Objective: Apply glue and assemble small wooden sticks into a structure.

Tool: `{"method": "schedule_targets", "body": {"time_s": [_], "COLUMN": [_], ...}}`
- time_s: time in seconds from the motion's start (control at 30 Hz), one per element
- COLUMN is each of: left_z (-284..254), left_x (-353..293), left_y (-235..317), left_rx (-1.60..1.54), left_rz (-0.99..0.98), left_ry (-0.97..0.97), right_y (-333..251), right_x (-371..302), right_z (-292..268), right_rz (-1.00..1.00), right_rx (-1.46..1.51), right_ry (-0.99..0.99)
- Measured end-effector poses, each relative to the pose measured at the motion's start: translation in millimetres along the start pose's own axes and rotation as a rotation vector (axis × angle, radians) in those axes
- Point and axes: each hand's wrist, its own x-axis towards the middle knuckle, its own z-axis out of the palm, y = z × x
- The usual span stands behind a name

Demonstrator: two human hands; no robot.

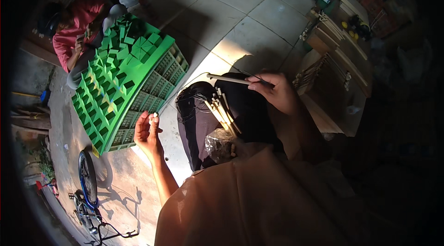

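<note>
My right hand pinches one end of a pale wooden stick, held level above my dark-clothed knees. A thin black cord shows by the stick's far left end and another near my fingers. My left hand is raised to the left, its fingertips closed on a small whitish piece too small to name. Between the hands, a bundle of similar sticks lies on my lap. Loose black cords drape over my left knee beside it. Nearer to me rests a clear plastic bag; its contents are unclear.
Green blocks and folded shapes cover a green board on plastic crates at left. Behind it sits a person in a red shirt. A bicycle lies lower left. Wooden boxes with sticks stand at right.
</note>
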Motion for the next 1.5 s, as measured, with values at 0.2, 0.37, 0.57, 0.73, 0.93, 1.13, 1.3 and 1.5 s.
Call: {"method": "schedule_targets", "body": {"time_s": [0.2, 0.37, 0.57, 0.73, 0.93, 1.13, 1.3, 1.5], "left_z": [23, 9, -17, -33, -34, -24, -20, -14], "left_x": [0, -9, -29, -45, -46, -42, -43, -43], "left_y": [-5, -14, -26, -38, -43, -38, -29, -25], "left_rx": [0.040, 0.018, 0.054, 0.078, 0.064, 0.025, 0.034, -0.088], "left_rz": [-0.062, -0.038, -0.058, -0.112, -0.109, -0.063, -0.102, -0.126], "left_ry": [-0.062, -0.099, 0.038, 0.087, 0.058, 0.041, 0.022, -0.027], "right_y": [-8, 25, 76, 107, 140, 159, 136, 103], "right_x": [42, 74, 98, 84, 52, 42, 48, 68], "right_z": [-83, -160, -272, -329, -362, -367, -347, -304], "right_rz": [-0.117, 0.159, 0.412, 0.521, 0.664, 0.615, 0.563, 0.294], "right_rx": [-0.508, -0.881, -1.092, -1.136, -1.030, -1.020, -1.149, -1.101], "right_ry": [0.159, 0.236, 0.547, 0.644, 0.738, 0.769, 0.775, 0.762]}}
